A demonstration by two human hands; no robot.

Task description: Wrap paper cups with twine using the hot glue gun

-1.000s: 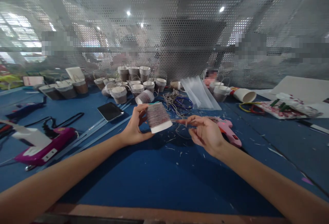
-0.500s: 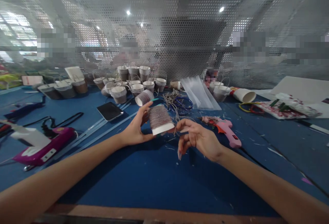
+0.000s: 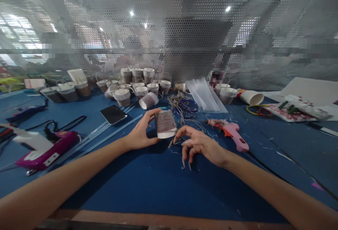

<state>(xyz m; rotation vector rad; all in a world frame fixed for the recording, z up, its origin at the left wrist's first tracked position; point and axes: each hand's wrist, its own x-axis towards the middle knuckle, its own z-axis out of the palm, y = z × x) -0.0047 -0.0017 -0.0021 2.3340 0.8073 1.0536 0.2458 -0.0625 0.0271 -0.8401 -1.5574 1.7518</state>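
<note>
Over a dozen cups (image 3: 122,98) were visible, some overlapping, plus one glue gun (image 3: 233,131), one phone (image 3: 113,114), one power strip (image 3: 52,149).

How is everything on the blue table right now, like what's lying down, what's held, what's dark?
Cup in the left hand: wrapped in cord, held tilted.
Right hand: fingers spread and bent, beside the cup's white end.
Glue gun: lying on its side.
Phone: flat, screen dark.
Red-banded cup: on its side.
Power strip: white plug in it.
Loose cord: tangled.
</note>
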